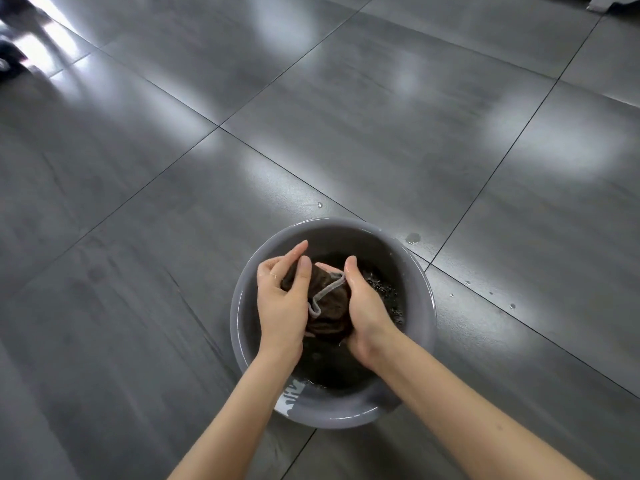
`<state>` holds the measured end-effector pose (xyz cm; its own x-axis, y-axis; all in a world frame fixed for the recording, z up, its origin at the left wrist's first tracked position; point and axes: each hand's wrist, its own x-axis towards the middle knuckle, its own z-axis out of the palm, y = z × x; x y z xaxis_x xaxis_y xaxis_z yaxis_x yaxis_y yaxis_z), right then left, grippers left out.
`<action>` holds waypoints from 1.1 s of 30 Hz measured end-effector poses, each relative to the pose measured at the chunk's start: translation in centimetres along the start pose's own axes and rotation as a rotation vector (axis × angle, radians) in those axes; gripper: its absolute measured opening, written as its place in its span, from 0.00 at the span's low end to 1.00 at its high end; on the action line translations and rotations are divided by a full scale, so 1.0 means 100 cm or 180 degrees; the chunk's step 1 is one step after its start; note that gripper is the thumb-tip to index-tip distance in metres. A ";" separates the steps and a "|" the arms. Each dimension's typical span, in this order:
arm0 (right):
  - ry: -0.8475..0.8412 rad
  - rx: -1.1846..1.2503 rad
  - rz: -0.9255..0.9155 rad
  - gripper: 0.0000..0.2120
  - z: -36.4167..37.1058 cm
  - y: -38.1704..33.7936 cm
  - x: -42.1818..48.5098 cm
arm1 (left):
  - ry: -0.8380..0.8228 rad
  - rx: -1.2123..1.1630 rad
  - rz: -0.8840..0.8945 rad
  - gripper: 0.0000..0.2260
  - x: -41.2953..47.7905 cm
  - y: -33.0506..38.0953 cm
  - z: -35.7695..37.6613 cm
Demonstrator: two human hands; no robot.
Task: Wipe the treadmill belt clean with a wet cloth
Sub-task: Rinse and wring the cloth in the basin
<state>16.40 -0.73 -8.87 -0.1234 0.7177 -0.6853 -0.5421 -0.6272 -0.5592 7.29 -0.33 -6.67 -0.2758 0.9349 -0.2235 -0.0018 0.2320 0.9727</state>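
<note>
Over the basin (420, 327), left hand (282, 303) and right hand (367, 313) grip the soaked cloth (329, 306); wringing stage, treadmill wipe next.

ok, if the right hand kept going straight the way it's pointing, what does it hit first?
Probably the far wall of the basin. The right hand, gripping the cloth, points away from the person with nothing in between. Its height is unclear, so it might pass over the wall towards the floor.

There are two hands, one left hand (282, 306) and one right hand (369, 306), plus one cloth (329, 308) and one basin (417, 292).
</note>
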 end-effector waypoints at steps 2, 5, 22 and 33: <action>0.0085 -0.0529 -0.0357 0.27 0.008 0.009 -0.004 | -0.0100 -0.0043 0.0038 0.08 -0.005 0.002 0.005; 0.0682 -0.1426 -0.1185 0.21 0.017 0.014 -0.011 | -0.0239 -0.0427 -0.0167 0.16 -0.019 0.010 0.018; 0.1380 -0.2144 -0.1944 0.21 0.018 0.013 -0.008 | 0.0599 -0.0618 -0.1043 0.22 -0.007 0.018 0.027; 0.0871 -0.2345 -0.1963 0.17 0.007 0.019 -0.009 | 0.0593 -0.0607 -0.0931 0.23 -0.002 0.012 0.022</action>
<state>14.86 -2.39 -8.95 0.2518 0.9447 -0.2099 0.2153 -0.2661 -0.9396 9.44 0.36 -5.61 -0.4069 0.7679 -0.4948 -0.2798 0.4108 0.8677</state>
